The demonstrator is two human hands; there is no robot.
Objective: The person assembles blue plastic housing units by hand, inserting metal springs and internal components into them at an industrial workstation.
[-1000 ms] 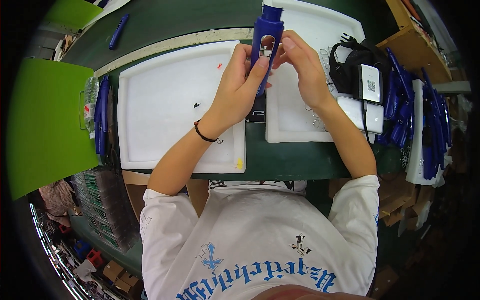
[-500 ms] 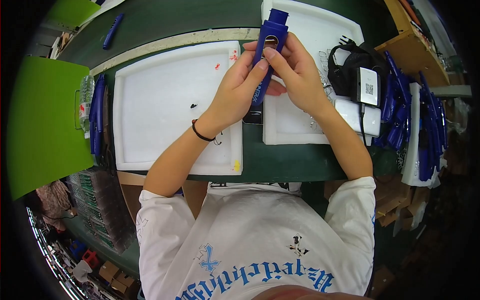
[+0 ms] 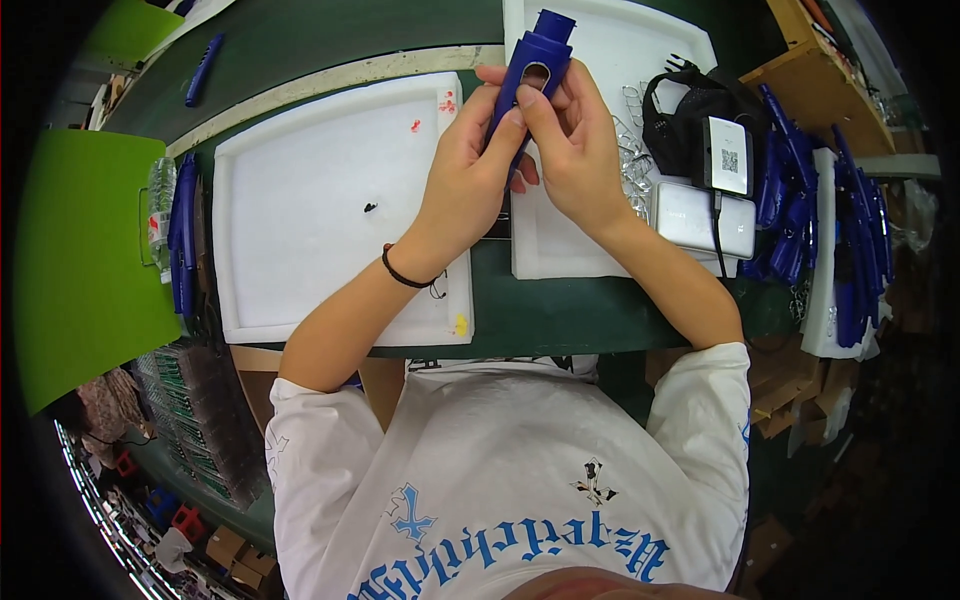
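Note:
Both hands hold a blue plastic housing, long and narrow, with a stepped far end and an oval opening that has a shiny rim. My left hand wraps its left side, the thumb lying on the face below the opening. From the right, my right hand grips it, its thumb pressed at the lower edge of the opening. The lower part of the housing is hidden behind my fingers. Under the hands is the gap between two white foam trays, the left tray and the right tray.
Metal wire pieces, a black strap and a silver-white box with a cable lie at the right tray. Blue housings pile up farther right. At left stand a plastic bottle, blue parts and a green panel.
The housing has tilted a little further to the right at its top, and both hands have shifted slightly with it. The whole view has moved slightly. Both hands keep their hold.

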